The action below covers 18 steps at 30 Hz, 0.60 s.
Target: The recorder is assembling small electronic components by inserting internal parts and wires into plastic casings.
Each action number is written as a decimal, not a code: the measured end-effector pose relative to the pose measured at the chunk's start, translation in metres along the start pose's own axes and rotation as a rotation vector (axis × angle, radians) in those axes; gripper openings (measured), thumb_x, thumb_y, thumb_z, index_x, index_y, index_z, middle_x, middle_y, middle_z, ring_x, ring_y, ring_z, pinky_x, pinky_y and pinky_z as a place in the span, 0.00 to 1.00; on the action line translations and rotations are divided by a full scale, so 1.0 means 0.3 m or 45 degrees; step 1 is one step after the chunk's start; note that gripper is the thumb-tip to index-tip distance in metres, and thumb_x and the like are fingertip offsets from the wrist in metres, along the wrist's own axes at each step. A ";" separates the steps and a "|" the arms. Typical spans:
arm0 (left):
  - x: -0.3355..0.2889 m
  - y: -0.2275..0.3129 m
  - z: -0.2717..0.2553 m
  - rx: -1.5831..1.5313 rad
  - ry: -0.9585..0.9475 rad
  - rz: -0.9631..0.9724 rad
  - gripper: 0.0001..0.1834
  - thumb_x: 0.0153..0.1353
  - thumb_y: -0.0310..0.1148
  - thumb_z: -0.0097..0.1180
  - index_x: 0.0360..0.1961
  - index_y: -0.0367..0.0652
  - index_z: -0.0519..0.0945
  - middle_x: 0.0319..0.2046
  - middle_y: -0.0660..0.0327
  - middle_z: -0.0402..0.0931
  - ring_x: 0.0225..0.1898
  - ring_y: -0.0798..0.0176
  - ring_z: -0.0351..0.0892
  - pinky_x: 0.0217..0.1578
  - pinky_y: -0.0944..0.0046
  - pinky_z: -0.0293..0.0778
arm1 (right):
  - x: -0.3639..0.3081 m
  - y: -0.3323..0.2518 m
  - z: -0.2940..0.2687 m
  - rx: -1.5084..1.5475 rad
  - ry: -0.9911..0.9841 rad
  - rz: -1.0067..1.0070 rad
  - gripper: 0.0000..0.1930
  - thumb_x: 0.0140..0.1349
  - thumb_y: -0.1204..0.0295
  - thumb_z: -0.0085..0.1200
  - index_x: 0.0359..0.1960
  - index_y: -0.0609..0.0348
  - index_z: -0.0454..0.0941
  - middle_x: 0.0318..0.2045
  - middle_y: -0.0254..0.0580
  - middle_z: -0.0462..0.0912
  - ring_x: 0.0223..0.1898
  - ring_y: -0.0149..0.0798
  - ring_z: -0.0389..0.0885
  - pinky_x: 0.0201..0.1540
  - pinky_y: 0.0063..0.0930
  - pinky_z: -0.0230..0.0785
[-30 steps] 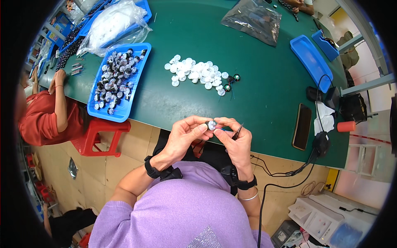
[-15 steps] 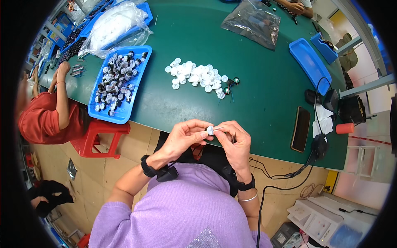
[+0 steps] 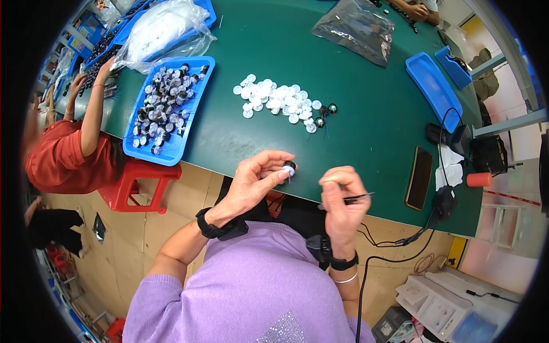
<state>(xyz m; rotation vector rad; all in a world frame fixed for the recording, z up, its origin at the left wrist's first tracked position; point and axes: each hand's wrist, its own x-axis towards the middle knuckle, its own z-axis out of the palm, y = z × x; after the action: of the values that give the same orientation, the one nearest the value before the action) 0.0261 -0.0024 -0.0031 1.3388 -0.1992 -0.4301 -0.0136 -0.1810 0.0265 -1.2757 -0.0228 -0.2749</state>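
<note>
Between thumb and fingers, my left hand (image 3: 255, 177) pinches a small round part (image 3: 290, 166) with a black rim and a clear-white face; a short purple wire hangs below it. My right hand (image 3: 346, 195) is closed near the table's front edge, apart from the part. A thin dark metal tool (image 3: 359, 198), seemingly tweezers, sticks out of its fist on the right. Ahead on the green table lies a pile of translucent white discs (image 3: 280, 98). Several black-rimmed parts with wires (image 3: 320, 122) sit at the pile's right end.
A blue tray (image 3: 171, 155) of assembled round parts stands left, with a bag of white pieces (image 3: 163, 34) behind. To the right are a phone (image 3: 419, 177), a blue tray (image 3: 430, 86) and cables (image 3: 443, 200). A person in red (image 3: 63, 148) sits at left.
My right hand has drawn away from the round part to the right, and the tool now points right. My left hand keeps the part, turned to show more black rim.
</note>
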 end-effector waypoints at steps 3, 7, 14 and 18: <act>0.000 -0.001 -0.006 -0.192 0.008 0.025 0.15 0.62 0.21 0.52 0.51 0.36 0.70 0.46 0.55 0.77 0.48 0.68 0.77 0.48 0.69 0.74 | 0.038 -0.008 -0.015 -0.394 -0.115 0.051 0.07 0.56 0.82 0.58 0.37 0.62 0.80 0.32 0.29 0.72 0.21 0.16 0.57 0.21 0.14 0.51; -0.005 -0.007 0.007 -0.221 0.026 0.069 0.15 0.62 0.20 0.53 0.50 0.34 0.70 0.45 0.54 0.77 0.48 0.66 0.77 0.48 0.68 0.75 | 0.033 0.045 0.016 -0.588 -0.211 0.028 0.13 0.52 0.82 0.61 0.41 0.59 0.81 0.30 0.28 0.71 0.21 0.19 0.59 0.21 0.16 0.53; -0.024 -0.005 0.003 -0.091 0.047 0.104 0.13 0.61 0.20 0.53 0.48 0.32 0.71 0.43 0.55 0.77 0.45 0.66 0.79 0.48 0.69 0.75 | 0.038 0.059 0.035 -0.745 -0.272 -0.047 0.11 0.53 0.81 0.61 0.39 0.60 0.80 0.29 0.34 0.73 0.25 0.25 0.71 0.23 0.19 0.61; -0.012 -0.015 -0.018 -0.061 0.071 0.064 0.13 0.61 0.20 0.54 0.47 0.32 0.72 0.42 0.55 0.78 0.44 0.67 0.79 0.47 0.69 0.76 | 0.060 0.052 0.044 -0.752 -0.312 0.057 0.08 0.56 0.77 0.59 0.38 0.61 0.80 0.26 0.37 0.74 0.24 0.29 0.72 0.25 0.23 0.63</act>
<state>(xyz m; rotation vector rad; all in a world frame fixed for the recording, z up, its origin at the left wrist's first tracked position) 0.0240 0.0031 -0.0084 1.2942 -0.1744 -0.3530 0.0089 -0.1679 0.0187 -1.8898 -0.1299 -0.0826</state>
